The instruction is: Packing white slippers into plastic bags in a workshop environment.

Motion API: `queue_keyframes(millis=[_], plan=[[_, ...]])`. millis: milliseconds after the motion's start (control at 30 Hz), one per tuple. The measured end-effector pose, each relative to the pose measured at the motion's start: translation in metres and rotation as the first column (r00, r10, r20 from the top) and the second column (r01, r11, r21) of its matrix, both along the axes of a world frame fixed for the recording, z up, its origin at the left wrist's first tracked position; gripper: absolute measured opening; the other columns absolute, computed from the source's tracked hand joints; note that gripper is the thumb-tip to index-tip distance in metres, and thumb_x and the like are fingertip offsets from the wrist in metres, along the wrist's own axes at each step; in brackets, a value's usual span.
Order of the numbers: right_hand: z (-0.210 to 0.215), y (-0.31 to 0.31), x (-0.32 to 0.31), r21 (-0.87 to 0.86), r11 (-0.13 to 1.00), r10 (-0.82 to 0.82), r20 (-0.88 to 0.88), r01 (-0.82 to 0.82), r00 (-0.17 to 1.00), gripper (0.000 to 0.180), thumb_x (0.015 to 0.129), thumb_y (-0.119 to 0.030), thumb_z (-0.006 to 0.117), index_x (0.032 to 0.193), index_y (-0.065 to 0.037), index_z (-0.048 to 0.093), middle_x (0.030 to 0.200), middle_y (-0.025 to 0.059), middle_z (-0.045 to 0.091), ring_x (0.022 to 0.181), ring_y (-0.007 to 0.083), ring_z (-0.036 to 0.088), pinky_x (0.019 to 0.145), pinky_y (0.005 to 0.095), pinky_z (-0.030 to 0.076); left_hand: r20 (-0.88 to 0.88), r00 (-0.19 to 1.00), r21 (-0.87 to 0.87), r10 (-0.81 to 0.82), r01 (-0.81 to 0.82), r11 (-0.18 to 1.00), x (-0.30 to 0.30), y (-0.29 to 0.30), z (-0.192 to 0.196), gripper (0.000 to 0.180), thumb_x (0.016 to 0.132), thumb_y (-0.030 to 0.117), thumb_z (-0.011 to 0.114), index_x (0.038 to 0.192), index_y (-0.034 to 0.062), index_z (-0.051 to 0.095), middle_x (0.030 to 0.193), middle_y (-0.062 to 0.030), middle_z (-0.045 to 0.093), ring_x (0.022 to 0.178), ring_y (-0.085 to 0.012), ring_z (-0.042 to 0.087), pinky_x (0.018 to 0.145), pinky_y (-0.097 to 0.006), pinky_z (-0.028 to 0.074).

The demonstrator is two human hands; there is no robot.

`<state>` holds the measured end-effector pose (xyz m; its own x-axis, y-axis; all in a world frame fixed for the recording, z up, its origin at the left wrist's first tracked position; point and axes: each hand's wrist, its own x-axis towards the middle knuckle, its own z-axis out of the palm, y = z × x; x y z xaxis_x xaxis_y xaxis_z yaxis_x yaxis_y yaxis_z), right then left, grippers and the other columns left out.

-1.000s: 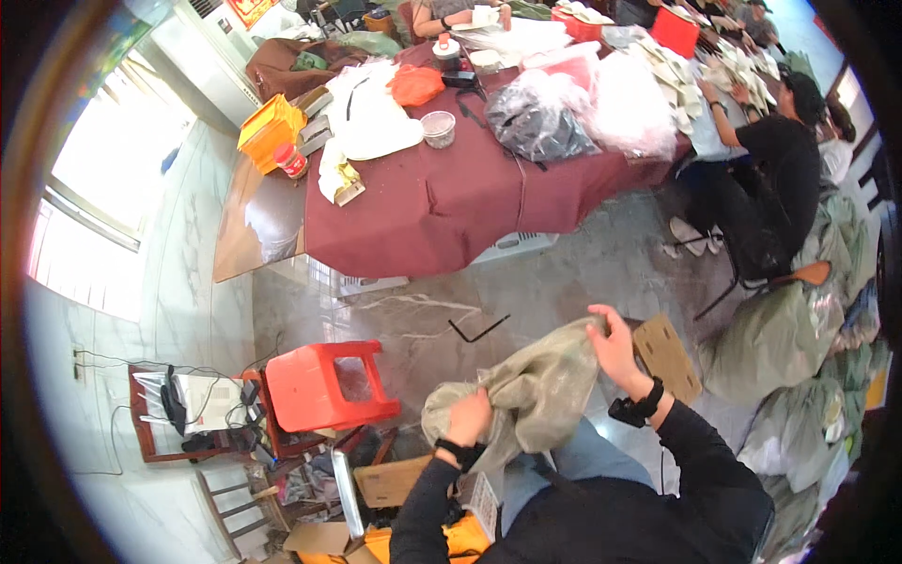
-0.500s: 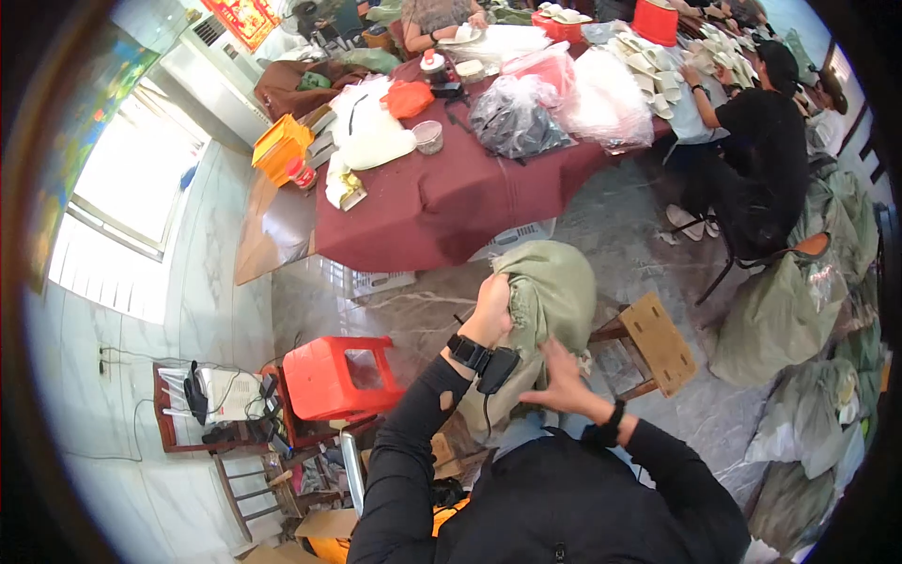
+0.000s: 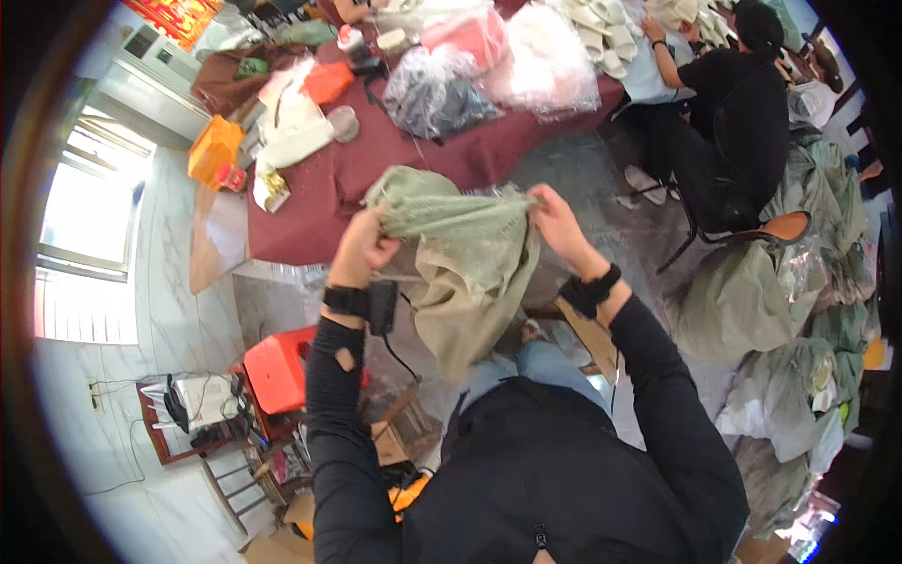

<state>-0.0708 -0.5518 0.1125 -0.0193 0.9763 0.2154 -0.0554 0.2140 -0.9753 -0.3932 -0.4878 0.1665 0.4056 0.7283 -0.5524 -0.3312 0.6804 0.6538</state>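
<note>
A pale green cloth sack hangs in front of me, held up by both hands at its bunched top edge. My left hand grips the left end of that edge in a closed fist. My right hand pinches the right end. The sack's body droops down between my black sleeves toward my lap. Each wrist carries a black band.
A long table with a dark red cloth stands ahead, piled with plastic bags and fabric. A person in black sits at its right end. Green sacks lie heaped at right. A red stool stands at lower left.
Both hands have lifted the sack higher and pulled apart, stretching its top edge wide. Earlier the hands were close together around the bunched sack.
</note>
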Motion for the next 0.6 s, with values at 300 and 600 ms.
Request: queue_keyframes(millis=[300,600], plan=[[-0.006,0.086,0.046,-0.004,0.994,-0.103,0.186,0.105,0.977,0.01,0.084,-0.002,0.049,0.094,-0.002,0.048,0.079,0.0014,0.053,0.075,0.0083,0.049,0.067,0.0245,0.042,-0.346,0.921,0.064,0.178,-0.167,0.984,0.01,0.06,0.048,0.016,0.086,0.019,0.053,0.097,0.0078,0.057,0.085,-0.0029,0.061,0.073,-0.0139,0.057,0.059,-0.023,0.049],[0.057,0.127,0.023,0.106,0.897,-0.411,0.557,0.428,0.722,0.017,0.087,-0.022,0.049,0.092,-0.006,0.05,0.079,0.0197,0.058,0.077,0.0421,0.054,0.064,0.0461,0.041,-0.353,0.877,0.359,0.326,-0.194,0.913,-0.015,0.131,0.073,0.028,0.078,0.032,0.065,0.092,0.0097,0.058,0.078,0.0004,0.057,0.071,-0.0129,0.052,0.07,-0.033,0.042]])
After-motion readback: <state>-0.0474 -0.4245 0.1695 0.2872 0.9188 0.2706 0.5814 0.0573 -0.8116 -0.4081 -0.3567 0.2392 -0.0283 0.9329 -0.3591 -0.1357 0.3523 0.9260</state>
